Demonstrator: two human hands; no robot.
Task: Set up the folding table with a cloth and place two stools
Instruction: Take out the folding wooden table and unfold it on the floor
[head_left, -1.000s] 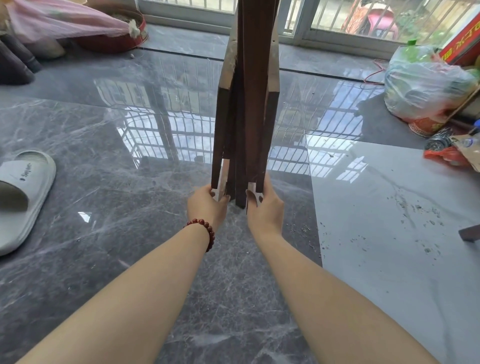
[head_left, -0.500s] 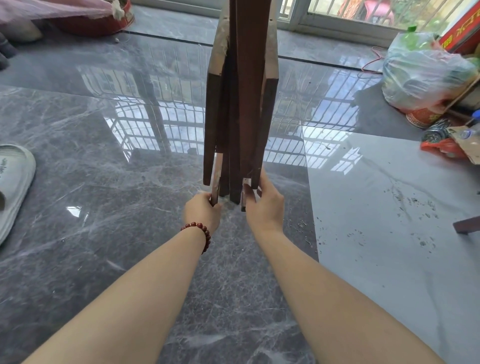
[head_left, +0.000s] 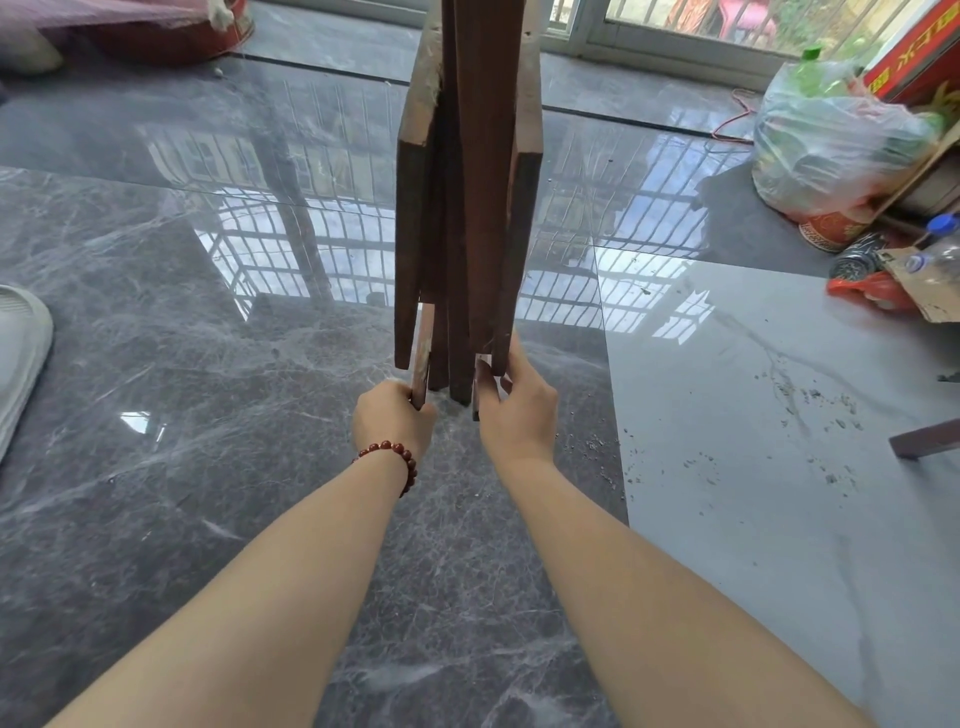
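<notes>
Marble floor (head_left: 208, 467); folded table (head_left: 467, 208) upright, leg ends gripped in fingers (head_left: 488, 384).

We reach both bare forearms forward and down, side by side, with the hands close together but not touching. Our left hand (head_left: 395, 418) is curled like a fist round the bottom end of a slat of the folded table (head_left: 483, 208), and a red bead bracelet (head_left: 397, 453) sits on its wrist. Our right hand (head_left: 519, 413) holds a neighbouring slat end, thumb pressed on its near face and fingers (head_left: 519, 364) reaching up behind it. Both wrists are straight, with the backs of the hands towards us.
</notes>
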